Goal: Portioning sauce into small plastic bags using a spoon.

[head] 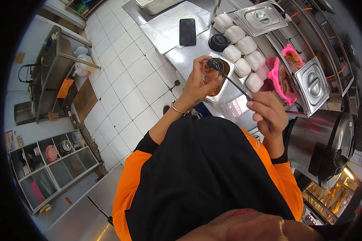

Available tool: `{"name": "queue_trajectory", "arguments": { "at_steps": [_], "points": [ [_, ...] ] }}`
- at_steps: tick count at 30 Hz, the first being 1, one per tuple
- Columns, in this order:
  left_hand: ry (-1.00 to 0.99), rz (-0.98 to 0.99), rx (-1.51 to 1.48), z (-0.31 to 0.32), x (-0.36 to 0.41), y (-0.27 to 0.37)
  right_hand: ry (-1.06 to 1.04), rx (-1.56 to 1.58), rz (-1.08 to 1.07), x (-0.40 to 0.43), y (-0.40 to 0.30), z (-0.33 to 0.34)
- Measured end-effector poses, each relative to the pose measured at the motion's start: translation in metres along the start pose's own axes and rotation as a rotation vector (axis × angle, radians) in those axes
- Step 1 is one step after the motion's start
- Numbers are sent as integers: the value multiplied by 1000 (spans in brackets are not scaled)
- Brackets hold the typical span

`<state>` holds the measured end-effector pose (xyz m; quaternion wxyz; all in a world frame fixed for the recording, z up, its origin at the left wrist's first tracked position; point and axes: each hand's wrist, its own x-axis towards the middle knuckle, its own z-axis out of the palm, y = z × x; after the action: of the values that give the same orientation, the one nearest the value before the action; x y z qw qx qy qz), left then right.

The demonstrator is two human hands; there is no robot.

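Observation:
My left hand, with a bangle at its wrist, holds a small clear plastic bag with reddish-brown contents. Both are over a rectangular steel pan that holds reddish-brown food. In my right hand is the long thin handle of a black ladle; its bowl is at the mouth of the bag. Beyond the pan, a small black bowl stands beside several white wrapped bundles. What exactly lies in the ladle's bowl cannot be told.
A black phone lies on white sheets on the steel counter. To the right stand a pink basket with bagged food, a steel lid and a large cooker. Some clear plastic lies near the counter's edge.

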<state>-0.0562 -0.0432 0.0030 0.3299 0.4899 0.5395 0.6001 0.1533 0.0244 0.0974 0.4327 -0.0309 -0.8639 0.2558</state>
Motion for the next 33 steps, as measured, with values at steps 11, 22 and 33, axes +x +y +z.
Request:
{"name": "queue_trajectory", "arguments": {
  "at_steps": [11,22,33],
  "points": [
    [63,-47,-99,2,0,-2,573,552,593,-26,21,22],
    [140,-15,-51,-11,0,-24,780,646,839,-51,63,34],
    [86,-69,-261,12,-3,-8,100,-111,376,-22,57,96]
  ]
}}
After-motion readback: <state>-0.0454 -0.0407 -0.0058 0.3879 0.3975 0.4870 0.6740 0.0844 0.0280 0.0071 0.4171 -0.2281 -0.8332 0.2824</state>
